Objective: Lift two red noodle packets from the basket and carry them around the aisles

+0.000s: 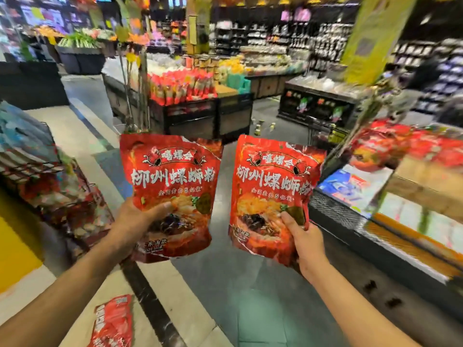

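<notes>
Two alike red noodle packets with white Chinese lettering are held up side by side in front of me. My left hand (136, 221) grips the lower left of the left packet (172, 176), thumb across its front. My right hand (304, 242) holds the lower right corner of the right packet (271, 181), thumb on the front. Both packets stand upright and face me, a narrow gap between them.
A third red packet (112, 321) lies on the floor at bottom left. A wire rack (50, 181) of goods stands at left. A display counter (390, 211) with red packets and boxes runs along the right. Stands of packaged goods (185, 96) fill the aisle beyond.
</notes>
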